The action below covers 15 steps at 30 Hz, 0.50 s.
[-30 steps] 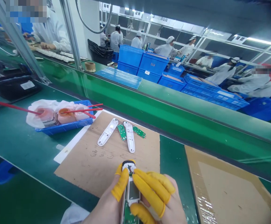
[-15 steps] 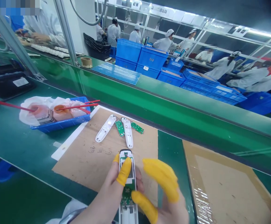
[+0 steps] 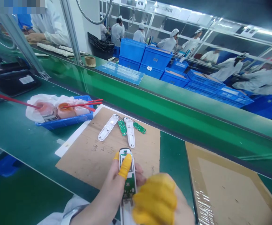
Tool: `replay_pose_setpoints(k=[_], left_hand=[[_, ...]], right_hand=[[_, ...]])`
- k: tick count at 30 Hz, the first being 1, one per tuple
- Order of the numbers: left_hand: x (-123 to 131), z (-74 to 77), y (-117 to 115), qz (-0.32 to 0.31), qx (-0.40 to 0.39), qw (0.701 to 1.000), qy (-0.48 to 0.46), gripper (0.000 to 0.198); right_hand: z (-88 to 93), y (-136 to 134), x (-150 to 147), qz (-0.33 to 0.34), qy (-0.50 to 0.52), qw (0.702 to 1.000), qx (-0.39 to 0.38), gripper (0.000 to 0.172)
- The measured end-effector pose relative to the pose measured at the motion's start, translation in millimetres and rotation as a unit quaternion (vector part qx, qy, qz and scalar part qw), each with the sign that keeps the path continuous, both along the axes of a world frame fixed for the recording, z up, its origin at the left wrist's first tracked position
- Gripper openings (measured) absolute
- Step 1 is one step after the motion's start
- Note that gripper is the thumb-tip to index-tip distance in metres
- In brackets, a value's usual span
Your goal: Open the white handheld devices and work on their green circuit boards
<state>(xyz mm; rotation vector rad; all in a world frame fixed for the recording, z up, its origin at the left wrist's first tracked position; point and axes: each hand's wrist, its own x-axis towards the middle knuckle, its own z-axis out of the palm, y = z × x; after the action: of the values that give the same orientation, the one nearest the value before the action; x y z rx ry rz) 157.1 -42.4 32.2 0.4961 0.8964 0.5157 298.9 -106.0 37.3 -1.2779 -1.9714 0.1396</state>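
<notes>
My left hand [image 3: 112,187], with yellow finger cots, grips a long white plastic device [image 3: 128,175] whose green circuit board [image 3: 129,186] lies exposed. Its thumb presses on the device's face. My right hand [image 3: 156,200], also in yellow cots, is blurred and curled just right of the device's lower end, hiding part of it. On the brown cardboard sheet [image 3: 84,156] beyond lie two white housing shells [image 3: 108,127] and two small green circuit boards [image 3: 122,127].
A blue tray [image 3: 63,122] on the green bench holds a white bag, pinkish pots and red sticks. Another cardboard sheet [image 3: 229,187] lies to the right. Past a raised green belt [image 3: 173,100] stand blue crates [image 3: 156,59] and several co-workers in white.
My right hand has left the device's upper part and moved down, its fingers now curled and blurred. My left hand still holds the device, which sits a little higher in view.
</notes>
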Motion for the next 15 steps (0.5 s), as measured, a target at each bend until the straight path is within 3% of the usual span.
replay_pose_setpoints(k=[3,5,7,11,15], left_hand=[[1.5,6.8,-0.1,0.061,0.104,0.993,0.011,0.037],[4.3,11.3,-3.4,0.094,0.140,0.985,0.027,0.040],[6.3,13.0,-8.0,0.102,0.126,0.986,0.036,0.044],[4.5,4.5,-12.0,0.051,0.066,0.996,-0.019,0.048],[7.7,-7.4,0.9,-0.009,0.132,0.990,-0.049,0.051]], right_hand=[[-1.0,5.8,-9.4,-0.056,0.140,0.981,-0.119,0.024],[-6.5,5.2,-21.6,-0.042,0.263,0.929,-0.257,0.038],[-17.0,0.7,-33.7,-0.046,0.316,0.892,-0.321,0.047],[-44.1,-7.8,-41.2,-0.146,0.261,0.922,-0.246,0.043],[-53.6,4.8,-23.9,-0.128,0.200,0.953,-0.187,0.038]])
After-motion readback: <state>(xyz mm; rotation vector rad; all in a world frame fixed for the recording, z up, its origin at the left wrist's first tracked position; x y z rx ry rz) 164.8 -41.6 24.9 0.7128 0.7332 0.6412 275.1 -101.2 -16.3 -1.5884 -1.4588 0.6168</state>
